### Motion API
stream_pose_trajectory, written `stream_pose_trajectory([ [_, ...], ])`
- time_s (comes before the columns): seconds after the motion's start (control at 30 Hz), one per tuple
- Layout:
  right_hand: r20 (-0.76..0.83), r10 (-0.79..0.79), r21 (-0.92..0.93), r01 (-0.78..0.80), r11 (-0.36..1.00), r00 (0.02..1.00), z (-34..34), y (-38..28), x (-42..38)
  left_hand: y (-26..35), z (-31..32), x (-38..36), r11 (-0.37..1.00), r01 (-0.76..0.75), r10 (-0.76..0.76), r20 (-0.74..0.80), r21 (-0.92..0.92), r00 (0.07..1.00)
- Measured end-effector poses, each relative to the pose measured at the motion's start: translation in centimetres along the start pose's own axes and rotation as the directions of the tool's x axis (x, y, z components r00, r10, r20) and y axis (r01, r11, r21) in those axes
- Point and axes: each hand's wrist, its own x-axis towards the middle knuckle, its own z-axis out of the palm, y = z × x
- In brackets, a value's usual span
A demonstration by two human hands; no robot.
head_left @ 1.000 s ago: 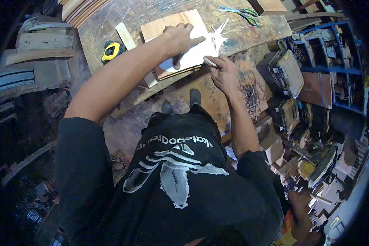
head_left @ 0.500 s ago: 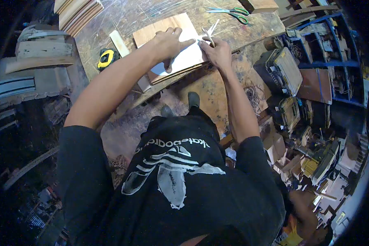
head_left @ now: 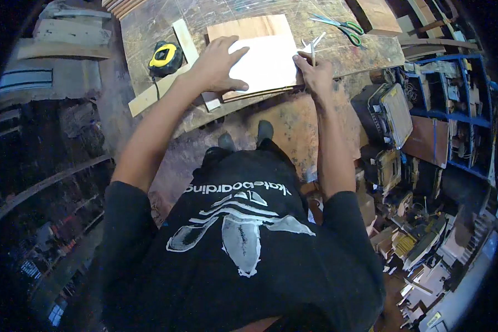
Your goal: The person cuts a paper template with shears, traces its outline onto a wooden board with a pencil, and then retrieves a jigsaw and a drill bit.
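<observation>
A sheet of white paper [head_left: 266,65] lies on a square wooden board [head_left: 249,27] near the bench's front edge. My left hand [head_left: 216,65] rests at the paper's left side, thumb and fingers spread apart over it. At the right edge of the paper, my right hand [head_left: 317,76] is closed around a thin, pale pencil [head_left: 314,54], which points up from the fingers. White paper scraps [head_left: 317,42] lie just beyond that hand. Scissors [head_left: 340,25] with green and black handles sit farther back on the right.
The yellow and black tape measure [head_left: 165,57] stands left of a pale wooden strip [head_left: 185,41]. A thick wood block [head_left: 375,17] occupies the bench's back right. To the right are a dark case [head_left: 383,113] and a blue shelf rack [head_left: 463,117].
My left hand has drawn back from the paper's right part to its left side, fingers spreading. My right hand stays by the right edge. The view has shifted, moving the bench rightward in frame.
</observation>
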Motion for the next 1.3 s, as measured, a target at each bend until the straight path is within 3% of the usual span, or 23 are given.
stream_pose_trajectory([
  [0.07, 0.001, -0.02, -0.001, 0.02, 1.0, 1.0, 0.3, 0.7, 0.0, -0.3, 0.7, -1.2, 0.997, 0.031, -0.039, -0.11, -0.074, 0.993],
  [0.2, -0.028, -0.117, -0.065, 0.115, 0.991, 0.993, 0.7, 1.0, 0.1, 0.3, 0.0, -1.6, 0.994, 0.087, -0.091, -0.075, -0.06, 0.993],
  [0.3, -0.054, -0.117, 0.024, 0.119, 0.993, 0.992, 0.9, 1.0, -0.4, 0.2, 0.5, -1.8, 0.996, 0.075, -0.081, -0.119, -0.053, 0.99],
  [0.5, -0.023, -0.103, 0.08, 0.105, 0.991, 0.994, 0.6, 0.5, -0.3, 0.1, 0.6, -1.4, 0.997, 0.069, -0.073, -0.11, -0.04, 0.991],
  [0.6, -0.032, -0.056, 0.022, 0.057, 0.998, 0.998, 0.6, 0.6, -0.2, 0.1, 0.4, -1.4, 0.997, 0.077, -0.078, -0.078, -0.022, 0.994],
  [0.7, -0.025, -0.027, 0.101, 0.03, 0.994, 0.999, 0.5, -0.2, -0.7, 0.2, 0.2, -1.4, 0.997, 0.077, -0.079, -0.067, -0.031, 0.995],
  [1.0, -0.008, -0.054, 0.05, 0.054, 0.997, 0.999, 0.3, -0.4, -0.7, 0.4, -0.3, -1.2, 0.996, 0.084, -0.084, -0.026, -0.014, 0.996],
  [1.07, -0.018, -0.133, 0.054, 0.134, 0.99, 0.991, 0.4, 0.3, -0.3, 0.6, -0.5, -1.3, 0.996, 0.094, -0.094, -0.018, -0.013, 0.995],
  [1.3, -0.014, -0.097, -0.008, 0.097, 0.995, 0.995, 0.3, -0.4, -0.6, 0.6, -0.5, -1.4, 0.994, 0.105, -0.104, -0.021, 0.01, 0.994],
])
